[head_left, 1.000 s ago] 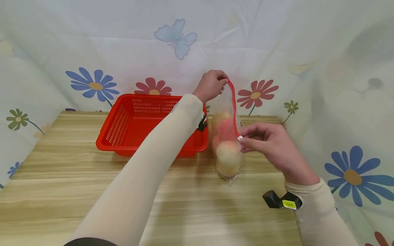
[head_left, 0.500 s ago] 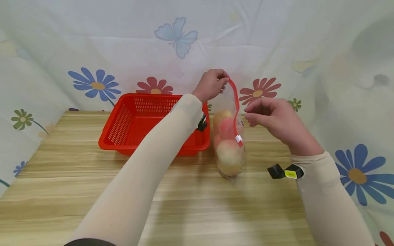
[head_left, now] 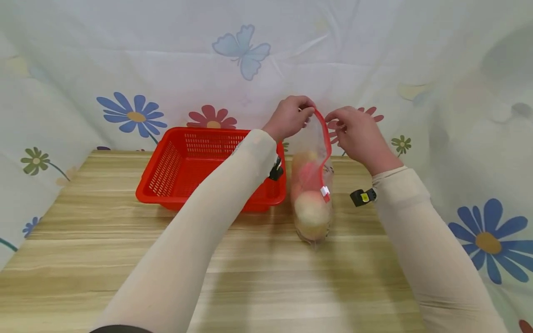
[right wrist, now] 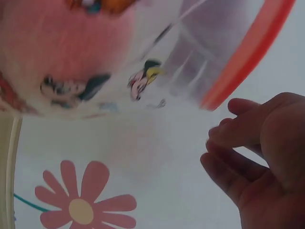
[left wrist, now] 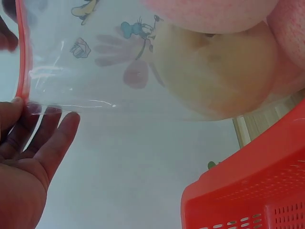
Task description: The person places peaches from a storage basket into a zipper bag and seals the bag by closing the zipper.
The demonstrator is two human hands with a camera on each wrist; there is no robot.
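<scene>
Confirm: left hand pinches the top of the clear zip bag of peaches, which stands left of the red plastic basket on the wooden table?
Wrong side. In the head view the clear zip bag of peaches stands to the right of the red plastic basket. The rest holds: the left hand pinches the bag's top, on the wooden table.

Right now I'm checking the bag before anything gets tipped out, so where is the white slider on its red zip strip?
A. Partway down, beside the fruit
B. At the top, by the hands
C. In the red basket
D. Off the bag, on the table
A: the white slider sits low on the red zip strip, beside the fruit, below both hands.
</scene>
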